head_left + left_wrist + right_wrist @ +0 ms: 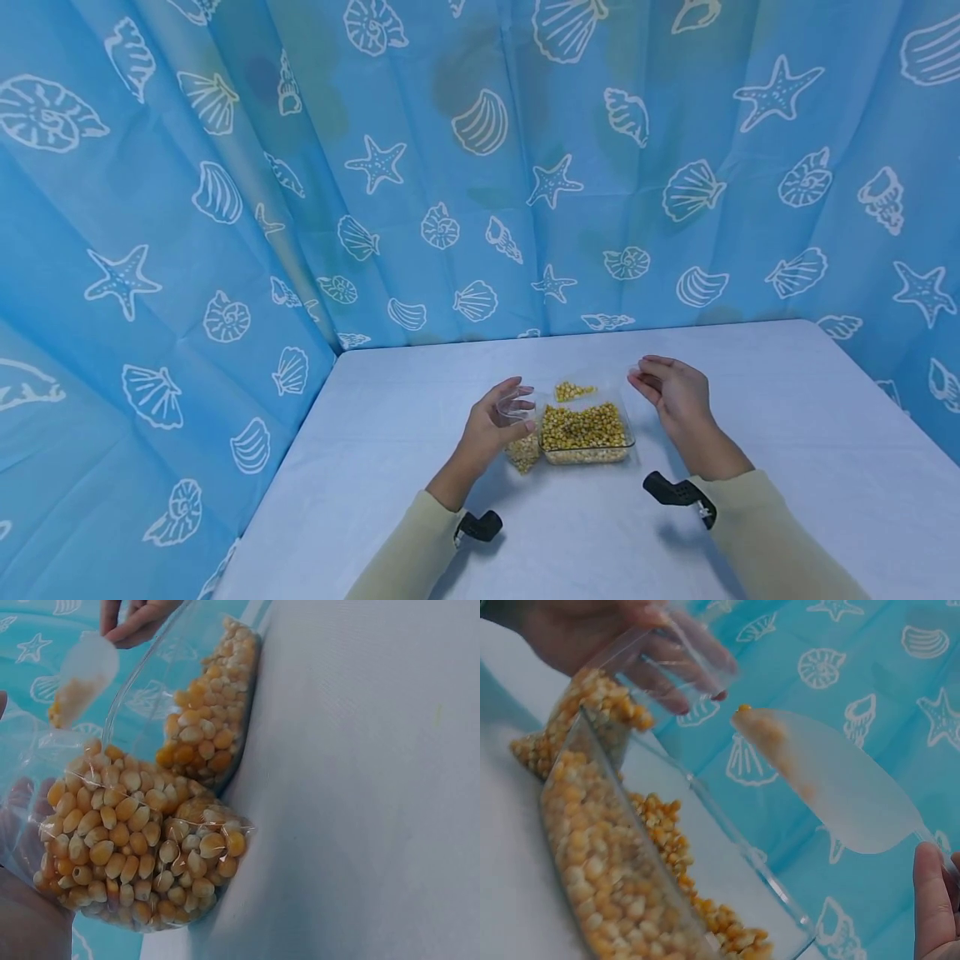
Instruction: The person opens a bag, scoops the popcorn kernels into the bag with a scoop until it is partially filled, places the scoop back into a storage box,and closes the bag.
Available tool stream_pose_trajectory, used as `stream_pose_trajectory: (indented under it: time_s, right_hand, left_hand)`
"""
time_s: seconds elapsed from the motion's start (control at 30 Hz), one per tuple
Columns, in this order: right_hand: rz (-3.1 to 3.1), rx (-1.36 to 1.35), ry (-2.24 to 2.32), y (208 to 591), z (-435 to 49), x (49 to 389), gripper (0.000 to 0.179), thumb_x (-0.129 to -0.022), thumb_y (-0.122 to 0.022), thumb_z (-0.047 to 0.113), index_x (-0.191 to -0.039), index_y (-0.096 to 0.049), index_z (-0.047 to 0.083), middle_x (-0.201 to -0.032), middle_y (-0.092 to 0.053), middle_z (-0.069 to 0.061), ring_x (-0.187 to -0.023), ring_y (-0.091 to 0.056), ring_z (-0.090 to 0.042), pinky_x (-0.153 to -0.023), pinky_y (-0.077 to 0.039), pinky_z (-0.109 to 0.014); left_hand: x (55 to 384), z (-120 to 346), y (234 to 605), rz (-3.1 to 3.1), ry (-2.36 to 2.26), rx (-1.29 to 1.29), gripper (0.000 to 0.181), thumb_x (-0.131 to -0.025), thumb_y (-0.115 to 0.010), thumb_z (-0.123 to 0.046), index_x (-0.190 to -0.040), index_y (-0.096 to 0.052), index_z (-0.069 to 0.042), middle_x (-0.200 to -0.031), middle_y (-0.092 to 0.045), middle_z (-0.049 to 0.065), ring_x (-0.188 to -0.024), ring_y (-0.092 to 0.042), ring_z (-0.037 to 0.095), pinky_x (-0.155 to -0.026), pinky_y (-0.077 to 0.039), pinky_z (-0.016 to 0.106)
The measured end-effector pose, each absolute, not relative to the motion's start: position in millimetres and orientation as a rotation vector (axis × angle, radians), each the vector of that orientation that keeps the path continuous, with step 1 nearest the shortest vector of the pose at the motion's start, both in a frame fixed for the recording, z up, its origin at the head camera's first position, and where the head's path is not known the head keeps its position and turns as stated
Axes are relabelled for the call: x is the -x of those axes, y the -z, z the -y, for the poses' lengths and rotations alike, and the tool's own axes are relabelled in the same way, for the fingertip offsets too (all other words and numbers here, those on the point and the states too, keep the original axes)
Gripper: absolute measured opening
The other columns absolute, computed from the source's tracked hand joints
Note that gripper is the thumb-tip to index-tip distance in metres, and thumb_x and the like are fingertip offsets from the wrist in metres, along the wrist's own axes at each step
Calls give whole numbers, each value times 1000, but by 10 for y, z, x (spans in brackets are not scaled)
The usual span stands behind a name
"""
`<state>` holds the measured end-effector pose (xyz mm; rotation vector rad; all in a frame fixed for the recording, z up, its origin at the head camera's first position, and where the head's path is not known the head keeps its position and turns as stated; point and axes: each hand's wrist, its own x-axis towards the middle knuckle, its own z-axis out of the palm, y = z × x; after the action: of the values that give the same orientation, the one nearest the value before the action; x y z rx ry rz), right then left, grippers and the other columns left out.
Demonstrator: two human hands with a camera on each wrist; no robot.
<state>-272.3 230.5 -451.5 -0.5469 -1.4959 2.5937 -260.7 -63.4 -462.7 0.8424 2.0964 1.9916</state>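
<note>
My left hand [480,429] curves its fingers and thumb round the upper part of a clear plastic bag [522,451]. Corn kernels [112,832] fill the bag's lower part. Against the bag stands a clear rectangular container [587,450], also holding many kernels [592,855]. On the other side, my right hand [678,400] pinches the thin handle of a translucent scoop [847,787]. Kernels [573,391] lie in the scoop, which is held above the container with its tip toward the bag. In the left wrist view the scoop [94,667] appears beyond the bag's mouth.
A white cloth [405,417] covers the table under the container. Blue curtains [420,275] with white shell and starfish prints hang behind the table and at its sides. Each wrist wears a small black camera, such as the right one [671,492].
</note>
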Motion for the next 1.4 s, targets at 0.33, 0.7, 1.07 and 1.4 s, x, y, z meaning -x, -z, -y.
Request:
stream_pose_trajectory:
  time_s: [0.33,0.7,1.07,1.4]
  right_hand:
    - [1421,448,-2649,4350,-2213,2735,23,-98,-56,8,-121,-52,6,-113,-54,-10,-103,-62,-19,-86,-52,-27]
    - [1409,339,-2688,4318,-2033,2737,22,-98,-56,5,-119,-50,1,-109,-53,-13,-90,-65,-18,-85,-52,-28]
    - [1468,295,-2687,4318,-1925,2743,19,-96,-59,3,-113,-52,-2,-97,-58,-11,-84,-66,-18,-82,-54,-29]
    - [1620,275,-2539,4292,-1866,2757,21,-97,-59,6,-114,-53,-2,-102,-57,-14,-84,-66,-17,-83,-54,-29]
  left_hand:
    - [2580,615,4633,-2113,-2005,-790,65,-88,-66,5,-146,-38,-2,-137,-51,22,-124,-50,40,-95,-49,33]
    - [2576,611,4625,-2139,-1980,-750,65,-88,-67,3,-147,-39,-4,-135,-53,20,-122,-54,35,-91,-51,33]
    - [2580,591,4618,-2192,-1940,-648,66,-88,-70,-4,-147,-40,-4,-123,-63,12,-110,-62,23,-89,-52,35]
    - [2555,577,4573,-2224,-1919,-595,64,-88,-71,-6,-146,-42,-6,-127,-59,21,-107,-62,23,-89,-52,36]
